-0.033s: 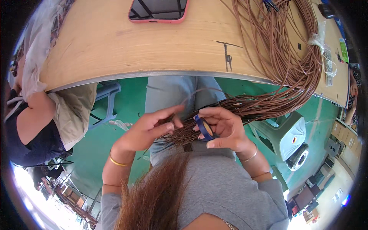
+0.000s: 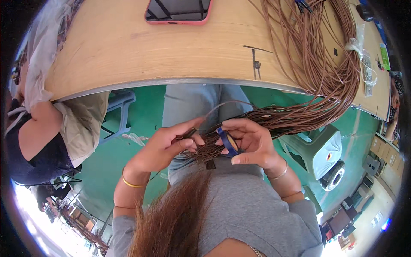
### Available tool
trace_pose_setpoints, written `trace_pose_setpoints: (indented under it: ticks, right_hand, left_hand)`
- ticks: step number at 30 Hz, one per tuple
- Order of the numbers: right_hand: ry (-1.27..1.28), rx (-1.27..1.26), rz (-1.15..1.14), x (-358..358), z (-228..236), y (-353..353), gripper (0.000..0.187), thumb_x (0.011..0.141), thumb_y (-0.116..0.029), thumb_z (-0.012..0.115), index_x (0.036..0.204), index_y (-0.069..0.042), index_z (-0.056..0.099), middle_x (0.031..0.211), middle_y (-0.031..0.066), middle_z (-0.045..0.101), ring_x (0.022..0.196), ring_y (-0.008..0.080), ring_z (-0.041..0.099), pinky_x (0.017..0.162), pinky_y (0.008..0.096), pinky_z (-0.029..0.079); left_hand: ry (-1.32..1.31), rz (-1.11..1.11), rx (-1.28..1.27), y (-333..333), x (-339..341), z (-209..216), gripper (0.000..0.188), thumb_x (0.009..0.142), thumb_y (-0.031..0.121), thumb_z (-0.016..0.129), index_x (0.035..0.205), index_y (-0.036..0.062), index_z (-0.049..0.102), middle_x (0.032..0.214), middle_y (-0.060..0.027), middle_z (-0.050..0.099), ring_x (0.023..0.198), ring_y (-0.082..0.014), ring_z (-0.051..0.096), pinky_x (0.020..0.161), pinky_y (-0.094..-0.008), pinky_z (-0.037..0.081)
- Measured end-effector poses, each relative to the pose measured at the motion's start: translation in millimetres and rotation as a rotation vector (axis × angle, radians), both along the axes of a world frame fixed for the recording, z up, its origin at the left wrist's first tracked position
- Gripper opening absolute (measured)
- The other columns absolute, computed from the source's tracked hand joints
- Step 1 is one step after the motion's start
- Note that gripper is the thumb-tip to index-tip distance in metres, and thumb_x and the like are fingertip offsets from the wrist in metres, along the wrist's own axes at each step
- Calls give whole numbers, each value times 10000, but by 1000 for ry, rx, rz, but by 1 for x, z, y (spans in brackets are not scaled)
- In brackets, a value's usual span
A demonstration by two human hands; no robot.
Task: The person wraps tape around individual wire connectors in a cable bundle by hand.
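Over the lap, before the edge of the wooden surface (image 2: 128,51): two bare hands, apart, at one level.

Left hand (image 2: 156,147): fingers pinched on a slim dark piece (image 2: 188,133), its long axis running from lower left to upper right. Single brown wire (image 2: 231,101), one: from the index fingertip it rises to the upper right, then bends over toward the right. Whether wire and dark piece join, cannot tell.

Right hand (image 2: 254,145): thumb and index finger gripping a tape roll (image 2: 227,142), remaining fingers curled behind. Roll: blue, tan core, stood on edge and tilted; the long axis of its outline slopes from upper left to lower right; outer band toward the left hand, core face toward the right.

Wire bundle (image 2: 295,118), brown: loose ends beneath the hands, length running right across the lap, then curving up onto the surface; white tie (image 2: 354,45) around it there.

Phone (image 2: 180,10), red-edged: far side of the surface.

Stool (image 2: 327,156), pale: on the green floor (image 2: 147,112), right.
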State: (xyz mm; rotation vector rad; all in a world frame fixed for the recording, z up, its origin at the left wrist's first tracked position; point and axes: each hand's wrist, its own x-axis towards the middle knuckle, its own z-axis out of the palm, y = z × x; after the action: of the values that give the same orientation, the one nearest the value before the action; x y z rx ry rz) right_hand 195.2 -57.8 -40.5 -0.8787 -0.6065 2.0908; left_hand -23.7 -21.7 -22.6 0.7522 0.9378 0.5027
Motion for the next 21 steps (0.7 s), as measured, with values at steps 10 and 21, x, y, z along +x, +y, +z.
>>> trace_pose_setpoints:
  ticks: [10, 21]
  right_hand:
    - [-33, -83, 17, -24, -12, 11, 647, 657, 45, 653, 1217, 56, 329, 1134, 137, 466, 1047, 223, 473, 902, 341, 398]
    - [36, 112, 215, -19, -12, 22, 596, 635, 62, 670, 1161, 4, 396, 1145, 149, 470, 1074, 205, 455, 923, 338, 360]
  left_hand:
    - [884, -332, 848, -5, -5, 19, 257, 791, 55, 551, 1028, -42, 525, 772, -113, 624, 594, -151, 566, 552, -248, 444]
    - [372, -235, 193, 2, -2, 36, 117, 833, 79, 500, 885, -17, 542, 658, -67, 619, 488, -62, 460, 461, -198, 366]
